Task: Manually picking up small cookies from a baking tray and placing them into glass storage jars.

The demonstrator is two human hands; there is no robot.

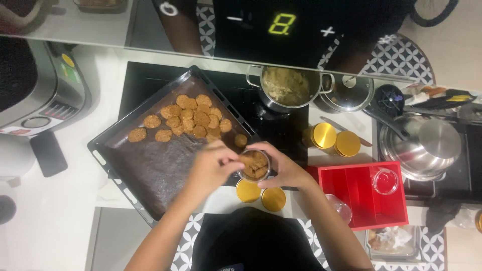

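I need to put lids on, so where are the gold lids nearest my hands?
In the head view, two gold lids lie on the counter just below the small jar your hands hold, left of the red box.

Both hands (251, 168) hold a cookie-filled jar (254, 165) beside the baking tray (150, 170).

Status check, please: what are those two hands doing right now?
Right hand cups small clear jar of brown cookies. Left hand pinches at its rim. Dark baking tray beside. Nothing blocking.
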